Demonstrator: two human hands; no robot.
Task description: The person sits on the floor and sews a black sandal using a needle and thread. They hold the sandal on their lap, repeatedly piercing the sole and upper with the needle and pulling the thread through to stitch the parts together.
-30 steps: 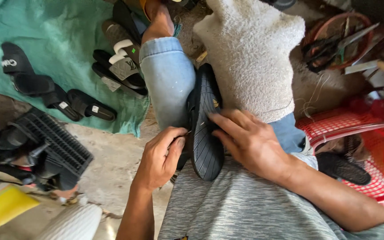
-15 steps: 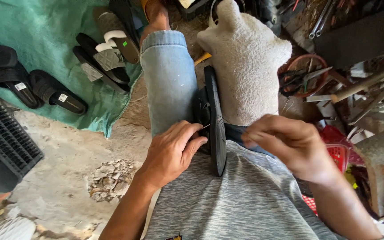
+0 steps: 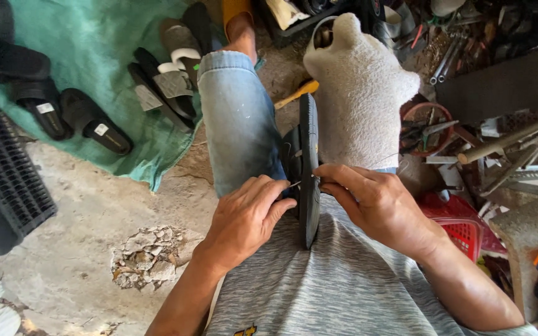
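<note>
The black sandal sole [image 3: 308, 168] stands on edge between the person's knees, clamped against the blue jeans leg [image 3: 238, 118] and a cream towel [image 3: 359, 99] draped over the other knee. Far left, dark sandals [image 3: 63, 109] lie on a green cloth [image 3: 94, 37] beside a black plastic crate [image 3: 10, 186]. The left hand [image 3: 244, 218] pinches a thin metal needle [image 3: 294, 183] against the sole's side. The right hand [image 3: 375, 202] closes its fingertips on the sole's edge. Farther right, tools sit in a round tray [image 3: 431, 124], above a red basket [image 3: 465, 233].
</note>
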